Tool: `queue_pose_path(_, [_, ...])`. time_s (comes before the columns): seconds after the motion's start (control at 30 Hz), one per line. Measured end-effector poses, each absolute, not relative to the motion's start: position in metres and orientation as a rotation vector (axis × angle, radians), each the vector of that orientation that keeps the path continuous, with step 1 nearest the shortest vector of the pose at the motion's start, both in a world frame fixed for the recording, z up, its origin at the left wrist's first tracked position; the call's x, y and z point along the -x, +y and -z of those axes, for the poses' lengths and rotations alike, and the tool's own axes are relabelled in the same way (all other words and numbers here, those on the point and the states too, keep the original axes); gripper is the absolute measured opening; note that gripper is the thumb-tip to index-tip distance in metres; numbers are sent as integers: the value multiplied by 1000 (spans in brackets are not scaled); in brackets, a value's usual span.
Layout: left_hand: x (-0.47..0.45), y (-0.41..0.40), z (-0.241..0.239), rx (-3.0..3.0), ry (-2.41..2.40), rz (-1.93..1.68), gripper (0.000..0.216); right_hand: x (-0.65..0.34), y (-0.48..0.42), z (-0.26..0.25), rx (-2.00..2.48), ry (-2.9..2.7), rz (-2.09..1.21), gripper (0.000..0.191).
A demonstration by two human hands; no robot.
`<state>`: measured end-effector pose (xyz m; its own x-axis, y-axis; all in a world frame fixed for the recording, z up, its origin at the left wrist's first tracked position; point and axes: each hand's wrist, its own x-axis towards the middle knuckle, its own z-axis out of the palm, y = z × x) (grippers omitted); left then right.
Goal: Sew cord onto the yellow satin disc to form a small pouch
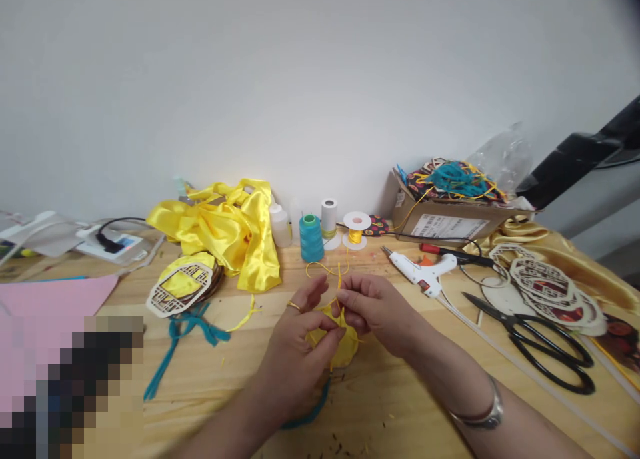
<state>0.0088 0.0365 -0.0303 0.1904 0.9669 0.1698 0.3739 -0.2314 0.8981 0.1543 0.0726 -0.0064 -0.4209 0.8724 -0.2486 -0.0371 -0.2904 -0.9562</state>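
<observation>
My left hand [306, 342] and my right hand [373, 306] meet over a round yellow fabric piece [346, 359] at the middle front of the table. Between the right thumb and fingers a thin yellow cord [339, 276] is pinched, its end pointing up. The left thumb and forefinger are pressed together on the same cord, just above the fabric. A teal tassel [320, 406] trails from below the fabric, partly hidden by the left hand. Behind the hands stand a teal thread cone [311, 239] and a white spool with yellow cord [355, 232].
Yellow satin [225, 229] and fretwork wooden pieces [183, 289] lie at left, near teal threads [187, 329]. On the right are a white glue gun [425, 270], black scissors [535, 346], more fretwork pieces [553, 286] and a cardboard box [440, 220]. A wall closes off the back.
</observation>
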Motion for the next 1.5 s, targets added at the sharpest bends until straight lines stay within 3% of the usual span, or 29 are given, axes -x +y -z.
queue_pose_path(0.23, [-5,39,16,-1100,1042,-1097,4,-155,73,8,1212,-1492,-1570,14])
queue_pose_path(0.5, [-5,45,15,-1064,1195,-911,14,-156,74,8,1298,-1758,-1331,13])
queue_pose_path(1.13, [-3,46,14,-952,1159,-902,11,-159,75,3,1256,-1696,-1525,11])
queue_pose_path(1.37, [1,49,18,-900,1182,-1005,13,-164,75,6,1253,-1869,-1189,14])
queue_pose_path(1.5, [1,49,16,-884,1236,-1034,14,-166,70,3,1403,-2006,-926,28])
